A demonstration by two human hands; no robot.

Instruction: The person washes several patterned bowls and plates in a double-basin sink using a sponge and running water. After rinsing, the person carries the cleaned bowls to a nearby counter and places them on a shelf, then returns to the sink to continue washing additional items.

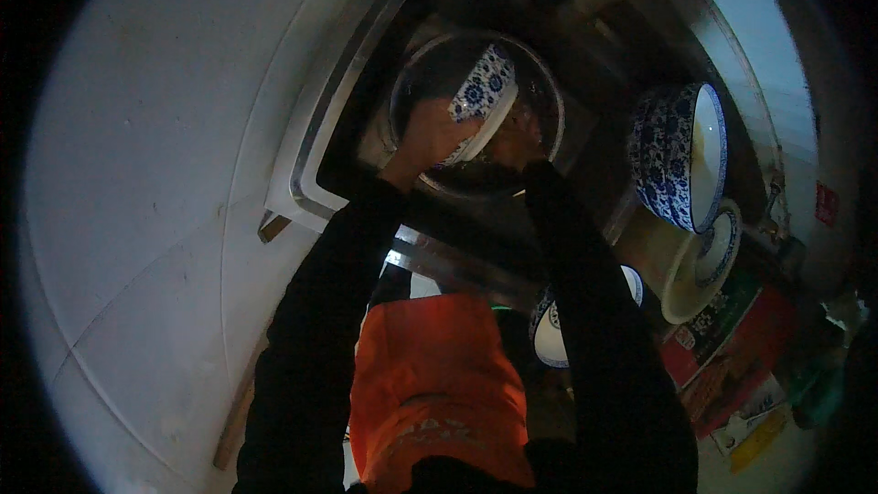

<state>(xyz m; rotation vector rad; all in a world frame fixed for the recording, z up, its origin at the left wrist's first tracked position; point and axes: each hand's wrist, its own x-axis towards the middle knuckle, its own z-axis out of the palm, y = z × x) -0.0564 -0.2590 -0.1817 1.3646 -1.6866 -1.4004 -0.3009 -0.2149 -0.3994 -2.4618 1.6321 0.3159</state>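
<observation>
A blue-and-white floral bowl [482, 86] is tilted on its side over a round basin [562, 110], its patterned outer wall facing up. My left hand [433, 134] grips the bowl along its left and lower side. Close against the bowl's base, on the right, is my right hand [520, 134]; shadow hides its fingers, and I cannot tell whether they hold anything. The basin sits inside a metal sink [329, 92], and its contents are too dark to make out clearly.
Nested floral bowls [662, 151] stand at the sink's right, beside a cream-coloured dish [679, 288]. Another bowl [551, 337] is partly covered by my right sleeve. A red-and-green printed box [737, 336] lies lower right. A white wall [158, 151] borders the left side.
</observation>
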